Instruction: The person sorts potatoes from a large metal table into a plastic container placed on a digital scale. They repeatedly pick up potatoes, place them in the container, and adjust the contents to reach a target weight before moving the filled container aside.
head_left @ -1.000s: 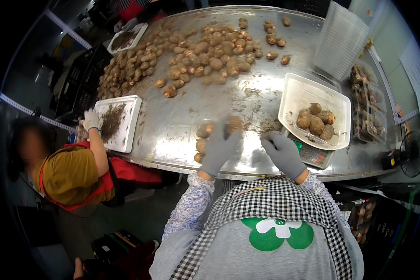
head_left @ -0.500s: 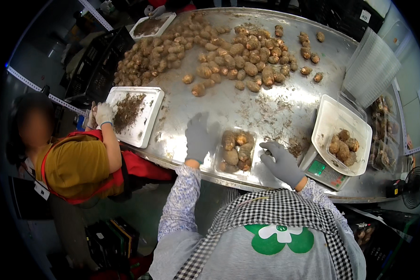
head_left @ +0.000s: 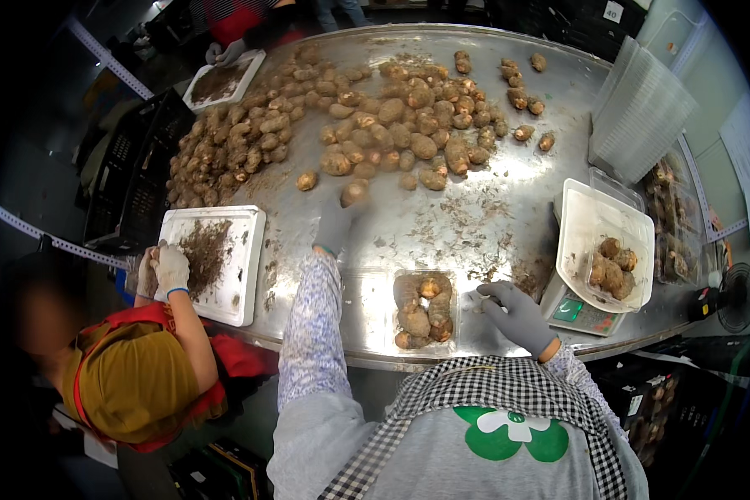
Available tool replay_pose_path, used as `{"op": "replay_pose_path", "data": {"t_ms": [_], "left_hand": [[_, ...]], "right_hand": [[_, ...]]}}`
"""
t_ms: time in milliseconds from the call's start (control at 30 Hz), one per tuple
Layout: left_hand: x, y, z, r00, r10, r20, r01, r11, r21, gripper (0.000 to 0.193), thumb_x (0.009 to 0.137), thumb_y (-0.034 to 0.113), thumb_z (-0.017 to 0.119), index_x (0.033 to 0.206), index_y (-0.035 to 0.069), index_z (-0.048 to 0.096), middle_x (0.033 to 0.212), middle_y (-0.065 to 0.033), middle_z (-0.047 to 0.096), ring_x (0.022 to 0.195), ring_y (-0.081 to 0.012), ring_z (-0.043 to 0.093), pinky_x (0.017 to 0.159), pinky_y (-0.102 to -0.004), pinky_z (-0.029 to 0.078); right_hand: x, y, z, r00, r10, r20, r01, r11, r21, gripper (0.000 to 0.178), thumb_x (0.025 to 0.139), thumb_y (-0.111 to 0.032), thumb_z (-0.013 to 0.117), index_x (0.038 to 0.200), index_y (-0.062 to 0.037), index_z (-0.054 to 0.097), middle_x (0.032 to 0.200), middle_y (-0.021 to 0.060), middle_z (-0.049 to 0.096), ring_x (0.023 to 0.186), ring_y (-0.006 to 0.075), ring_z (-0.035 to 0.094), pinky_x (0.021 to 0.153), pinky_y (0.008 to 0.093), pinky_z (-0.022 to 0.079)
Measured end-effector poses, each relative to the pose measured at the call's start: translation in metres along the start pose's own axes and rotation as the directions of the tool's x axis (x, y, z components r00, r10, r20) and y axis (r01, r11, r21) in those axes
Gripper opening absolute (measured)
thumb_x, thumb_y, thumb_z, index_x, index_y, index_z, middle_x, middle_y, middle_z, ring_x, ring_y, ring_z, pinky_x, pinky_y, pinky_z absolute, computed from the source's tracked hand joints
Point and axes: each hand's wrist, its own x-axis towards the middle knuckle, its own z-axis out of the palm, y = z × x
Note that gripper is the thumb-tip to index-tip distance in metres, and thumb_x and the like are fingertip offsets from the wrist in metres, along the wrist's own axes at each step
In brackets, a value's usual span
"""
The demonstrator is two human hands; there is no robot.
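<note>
My left hand [head_left: 336, 223], in a grey glove, reaches over the metal table to a brown taro [head_left: 354, 193] at the near edge of the pile. It touches that taro, but blur hides how the fingers lie around it. My right hand [head_left: 515, 315], also gloved in grey, rests on the table just right of a clear plastic tray [head_left: 398, 310]. Its fingers and thumb are apart, with nothing plainly held. Inside the tray lie several taros [head_left: 415, 320], some with pale cut ends. The pile of taros [head_left: 392, 110] spreads across the far side.
At right, a white tub [head_left: 568, 250] with a clear tray of taros stands on a scale [head_left: 583, 317]. Behind it rise stacked clear trays [head_left: 642, 108]. A co-worker's gloved hands [head_left: 165, 271] are at a white tray of dirt [head_left: 246, 283] on the left. A small fan [head_left: 737, 296] stands far right.
My left hand has moved away from the clear tray, forward to the taro at the pile's edge. My right hand stays beside the tray. The whole view has shifted.
</note>
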Motion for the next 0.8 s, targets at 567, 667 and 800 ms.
{"op": "replay_pose_path", "data": {"t_ms": [567, 667, 800], "left_hand": [[-0.153, 0.146, 0.163, 0.851, 0.004, 0.526, 0.489, 0.362, -0.794, 0.063, 0.105, 0.053, 0.041, 0.142, 0.002, 0.044, 0.108, -0.0170, 0.063, 0.089, -0.0265, 0.065, 0.077, -0.0372, 0.056], [-0.173, 0.152, 0.181, 0.863, 0.413, 0.292, -0.260, 0.857, -0.445, 0.048, 0.108, 0.033, 0.044, 0.142, -0.002, 0.042, 0.123, -0.0160, 0.058, 0.110, -0.0236, 0.060, 0.094, -0.0345, 0.053], [-0.183, 0.181, 0.208, 0.860, 0.230, 0.455, 0.136, 0.756, -0.640, 0.043, 0.107, 0.032, 0.049, 0.134, -0.001, 0.048, 0.114, -0.0095, 0.060, 0.105, -0.0179, 0.060, 0.093, -0.0286, 0.050]], "right_hand": [[0.011, -0.039, -0.021, 0.857, -0.201, -0.475, 0.327, 0.923, 0.201, 0.064, 0.084, -0.020, 0.075, 0.142, -0.0045, 0.051, 0.138, 0.0181, 0.054, 0.128, 0.0295, 0.052, 0.109, 0.0367, 0.042], [0.001, -0.039, -0.035, 0.753, -0.442, -0.488, 0.482, 0.875, -0.050, 0.062, 0.080, -0.018, 0.077, 0.137, -0.0059, 0.056, 0.138, 0.0189, 0.054, 0.131, 0.0313, 0.049, 0.112, 0.0392, 0.039], [-0.019, -0.034, -0.047, 0.662, -0.446, -0.602, 0.532, 0.846, -0.043, 0.040, 0.078, -0.013, 0.078, 0.117, -0.0067, 0.067, 0.123, 0.0158, 0.064, 0.114, 0.0344, 0.061, 0.100, 0.0410, 0.048]]}}
